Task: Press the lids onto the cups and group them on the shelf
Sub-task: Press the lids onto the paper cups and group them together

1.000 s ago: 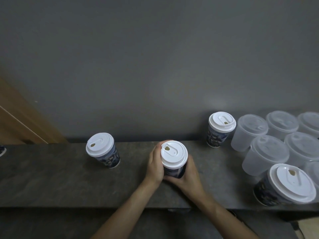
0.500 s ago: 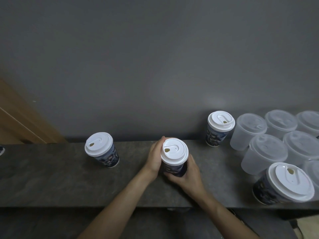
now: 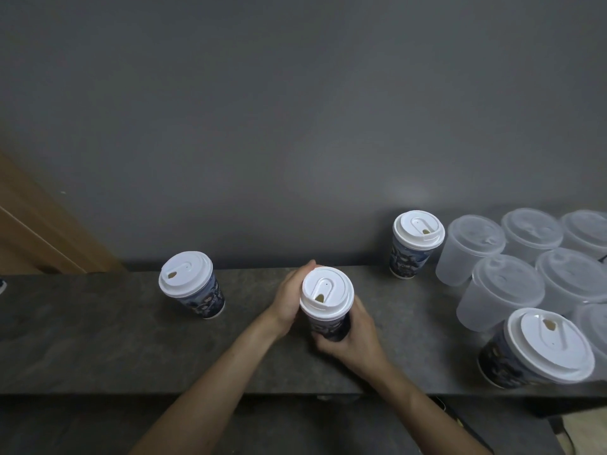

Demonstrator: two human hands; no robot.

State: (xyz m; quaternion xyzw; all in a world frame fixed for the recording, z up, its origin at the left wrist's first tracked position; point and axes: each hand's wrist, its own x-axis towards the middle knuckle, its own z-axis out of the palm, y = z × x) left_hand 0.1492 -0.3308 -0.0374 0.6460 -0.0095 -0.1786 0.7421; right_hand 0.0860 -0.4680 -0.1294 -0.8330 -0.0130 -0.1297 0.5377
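Lidded paper cup (image 3: 328, 326), shelf (image 3: 98, 339) centre: L hand (image 3: 289, 297) cupped its side, R hand (image 3: 353, 339) gripped its base. Two lidded cups (image 3: 192, 285) flanked it; frosted cups w/ lids (image 3: 473, 249) farther right.

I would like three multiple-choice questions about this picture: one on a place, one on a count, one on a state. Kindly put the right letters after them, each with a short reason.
1. Where on the shelf do the translucent cups stand?
A. left end
B. middle
C. right end

2. How many printed cups carry white lids?
A. two
B. four
C. six

3. The middle cup is
A. lying on its side
B. upright, without a lid
C. lidded, held by both hands

Answers:
1 C: they cluster at the right edge of the view.
2 B: one at left, one in the middle, one at the back, one near right.
3 C: the left hand and right hand curl round it, and its lid is on top.
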